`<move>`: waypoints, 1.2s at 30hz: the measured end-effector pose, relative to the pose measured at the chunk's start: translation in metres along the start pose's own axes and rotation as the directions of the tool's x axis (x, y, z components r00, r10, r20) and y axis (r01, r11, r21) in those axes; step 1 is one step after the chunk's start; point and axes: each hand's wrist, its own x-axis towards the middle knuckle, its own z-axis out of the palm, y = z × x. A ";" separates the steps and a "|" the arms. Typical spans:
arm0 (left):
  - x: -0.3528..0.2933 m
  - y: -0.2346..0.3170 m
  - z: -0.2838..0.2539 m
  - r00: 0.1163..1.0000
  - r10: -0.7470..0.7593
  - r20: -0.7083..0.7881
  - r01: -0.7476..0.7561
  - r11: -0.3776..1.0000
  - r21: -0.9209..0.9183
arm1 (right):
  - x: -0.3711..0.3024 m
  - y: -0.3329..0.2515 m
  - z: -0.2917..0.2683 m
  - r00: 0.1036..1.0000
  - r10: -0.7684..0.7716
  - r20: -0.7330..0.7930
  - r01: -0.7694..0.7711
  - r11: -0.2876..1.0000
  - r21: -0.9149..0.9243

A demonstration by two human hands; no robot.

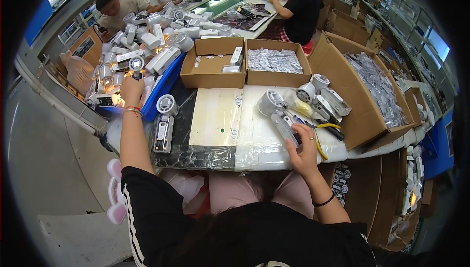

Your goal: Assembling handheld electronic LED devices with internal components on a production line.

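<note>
My left hand [132, 90] reaches over the blue bin [164, 78] at the far left, its fingers closed at the lower end of a small white handheld fan [137, 64]. White fans lie heaped in that bin. On the right of the table, my right hand [304, 148] has its thumb and fingers around the lower end of another handheld fan [283, 124] that lies tilted on the white surface. Yellow-handled pliers [320, 147] lie right beside these fingers. One more fan [165, 131] lies on the black part of the table, right of my left forearm.
Ahead stand a cardboard box [208, 78] with a few pieces and a box of small clear parts [274, 61]. Several fans [330, 105] lie by a large carton [342, 66] of clear plastic parts at the right. Other people work at the tables beyond.
</note>
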 end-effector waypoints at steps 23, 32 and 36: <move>0.011 -0.023 -0.064 0.955 0.237 -0.176 -0.289 0.871 -0.396 | 0.006 0.002 0.007 0.997 -0.025 0.069 0.028 0.999 -0.034; -0.228 0.086 -0.091 0.742 0.556 0.375 0.304 0.220 -0.927 | 0.054 0.030 0.032 0.974 -0.170 0.147 0.198 0.959 -0.205; -0.301 0.114 -0.068 0.688 0.493 0.533 0.629 -0.038 -0.776 | 0.038 -0.024 0.018 0.978 -0.067 0.196 0.018 0.970 0.244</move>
